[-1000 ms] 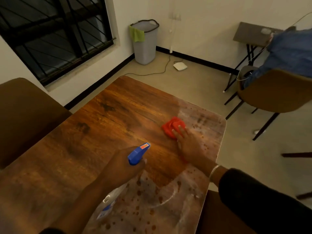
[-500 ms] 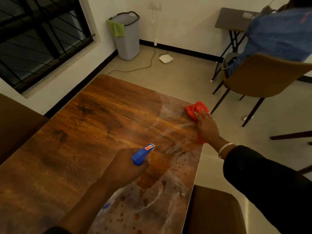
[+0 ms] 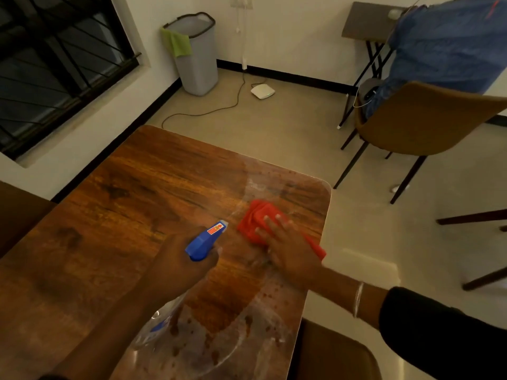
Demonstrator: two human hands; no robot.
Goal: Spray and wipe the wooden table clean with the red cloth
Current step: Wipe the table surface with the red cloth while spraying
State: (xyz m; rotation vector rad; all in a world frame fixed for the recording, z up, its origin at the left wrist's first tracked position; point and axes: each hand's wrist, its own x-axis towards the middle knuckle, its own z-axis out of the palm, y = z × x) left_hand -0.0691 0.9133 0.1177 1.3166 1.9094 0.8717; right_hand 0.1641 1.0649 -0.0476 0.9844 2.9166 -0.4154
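Red cloth [image 3: 259, 224] lies flat under the spread right hand [image 3: 288, 249] near the worktop [image 3: 142, 193] right edge, where it could slip off, while the left hand [image 3: 178, 266] gripping the spray bottle [image 3: 204, 241] risks misting it.

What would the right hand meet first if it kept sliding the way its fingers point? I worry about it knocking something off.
Nothing but the red cloth under the right hand. Ahead lies only bare wooden table up to its far edge, so the way looks free, though depth is hard to judge.
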